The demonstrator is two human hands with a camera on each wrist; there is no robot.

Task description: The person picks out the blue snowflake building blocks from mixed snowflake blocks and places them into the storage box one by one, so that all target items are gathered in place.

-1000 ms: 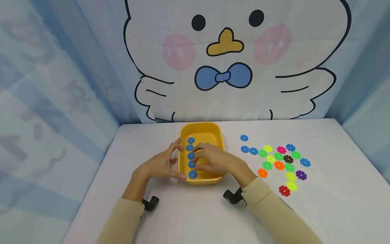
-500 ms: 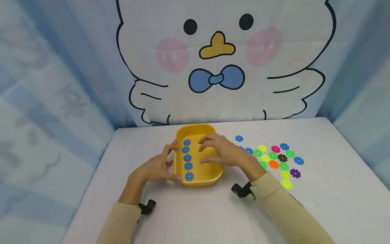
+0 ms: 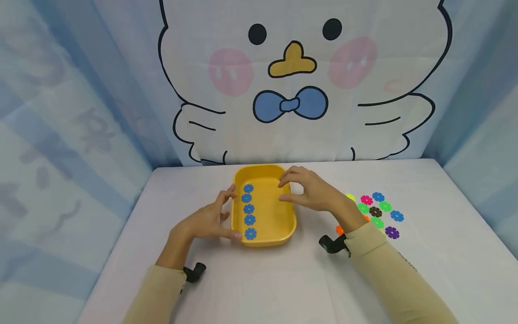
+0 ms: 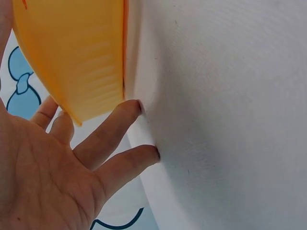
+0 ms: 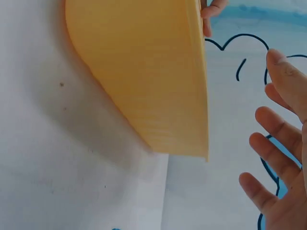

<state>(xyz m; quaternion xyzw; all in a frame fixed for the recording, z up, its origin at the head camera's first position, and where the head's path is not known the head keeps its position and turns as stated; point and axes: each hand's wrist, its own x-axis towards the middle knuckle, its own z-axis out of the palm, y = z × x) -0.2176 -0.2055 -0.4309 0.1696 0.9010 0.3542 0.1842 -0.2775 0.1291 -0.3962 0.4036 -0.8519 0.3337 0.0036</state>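
A yellow plastic tray (image 3: 275, 211) stands on the white table, with a column of several blue notched, flower-shaped discs (image 3: 248, 209) along the left side of its floor. My left hand (image 3: 206, 220) rests against the tray's left rim, thumb at the near corner and fingers spread toward the far end. In the left wrist view, two of its fingers (image 4: 108, 136) reach down beside the tray wall. Over the right rim hovers my right hand (image 3: 311, 191), fingers loosely bent and thumb apart, nothing between them. The right wrist view shows that hand (image 5: 283, 182) spread beside the tray's outer wall (image 5: 144, 76).
Loose discs lie scattered right of the tray, among them a brown disc (image 3: 375, 211), a purple disc (image 3: 392, 232) and a pink disc (image 3: 366, 200). My right forearm (image 3: 388, 270) covers some of them. A cartoon-printed curtain (image 3: 291, 135) hangs behind the table's far edge.
My right hand has moved from the blue discs rightward and slightly away to the tray's right rim. The left hand keeps its place at the tray. The head view has shifted slightly.
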